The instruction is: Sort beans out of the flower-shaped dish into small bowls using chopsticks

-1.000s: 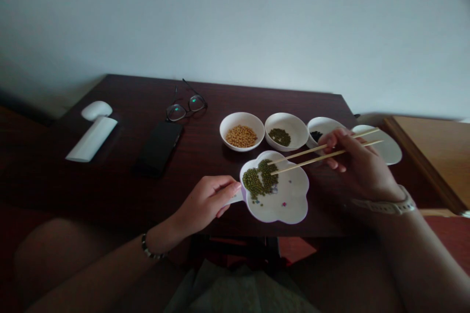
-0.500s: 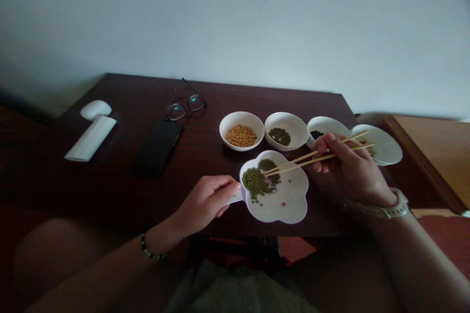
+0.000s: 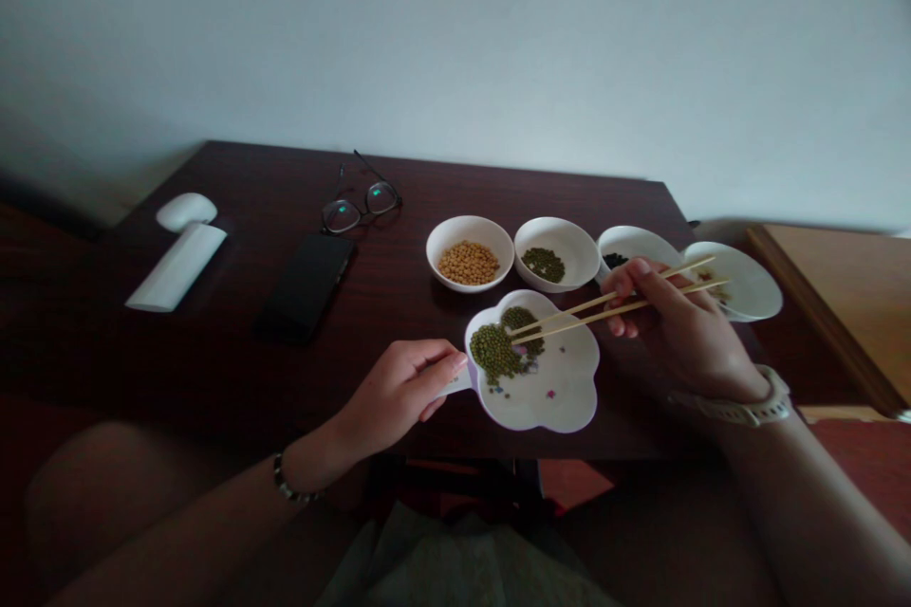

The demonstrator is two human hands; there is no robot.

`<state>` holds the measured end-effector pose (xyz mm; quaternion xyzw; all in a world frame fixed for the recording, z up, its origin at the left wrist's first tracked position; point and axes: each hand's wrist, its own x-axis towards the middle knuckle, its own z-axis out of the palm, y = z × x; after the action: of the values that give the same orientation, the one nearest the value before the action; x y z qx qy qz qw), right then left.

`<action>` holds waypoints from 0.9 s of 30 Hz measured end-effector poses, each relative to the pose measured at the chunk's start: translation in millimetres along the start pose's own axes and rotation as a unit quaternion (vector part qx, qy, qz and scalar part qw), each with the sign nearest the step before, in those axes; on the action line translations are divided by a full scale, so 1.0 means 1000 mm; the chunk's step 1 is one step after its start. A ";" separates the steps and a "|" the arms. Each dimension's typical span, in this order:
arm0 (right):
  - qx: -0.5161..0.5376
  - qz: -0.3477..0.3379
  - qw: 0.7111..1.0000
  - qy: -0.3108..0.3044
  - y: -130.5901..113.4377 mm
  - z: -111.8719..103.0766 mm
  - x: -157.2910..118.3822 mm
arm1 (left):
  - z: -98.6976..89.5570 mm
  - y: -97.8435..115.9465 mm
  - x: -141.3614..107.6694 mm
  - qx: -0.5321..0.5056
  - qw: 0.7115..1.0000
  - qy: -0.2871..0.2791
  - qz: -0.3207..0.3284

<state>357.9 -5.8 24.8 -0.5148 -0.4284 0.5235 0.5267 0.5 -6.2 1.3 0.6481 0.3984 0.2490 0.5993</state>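
Note:
My left hand (image 3: 402, 391) grips the short handle of a white flower-shaped dish (image 3: 562, 389) with a purple rim. Green beans (image 3: 494, 353) lie heaped at the dish's left side. My right hand (image 3: 676, 318) holds a pair of wooden chopsticks (image 3: 590, 311), their tips among the green beans. Behind the dish stand a white bowl of tan beans (image 3: 468, 263) and a white bowl of green beans (image 3: 544, 264). Further right, partly behind my right hand, are a bowl with black beans (image 3: 615, 260) and a bowl (image 3: 754, 280) with light brown pieces.
Glasses (image 3: 361, 209) and a black phone (image 3: 306, 286) lie left of the bowls on the dark table (image 3: 249, 190). A white device (image 3: 177, 267) lies at the far left. Beyond the table's right end is a wooden surface (image 3: 846, 294).
The chopstick tips have shifted slightly among the green beans and stand a little further apart. Both hands are nearly where they were.

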 end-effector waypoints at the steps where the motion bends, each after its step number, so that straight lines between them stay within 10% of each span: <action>1: -0.003 -0.004 1.000 0.000 0.001 0.000 0.000 | 0.000 0.000 0.000 -0.001 1.000 -0.002 0.000; 27: 0.018 0.001 1.000 0.008 -0.001 0.005 -0.001 | -0.001 0.001 -0.001 0.000 1.000 -0.001 -0.009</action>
<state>352.7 -6.0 26.2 -0.5099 -0.4144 0.5277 0.5383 -0.2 -6.6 2.8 0.6449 0.4033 0.2428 0.6021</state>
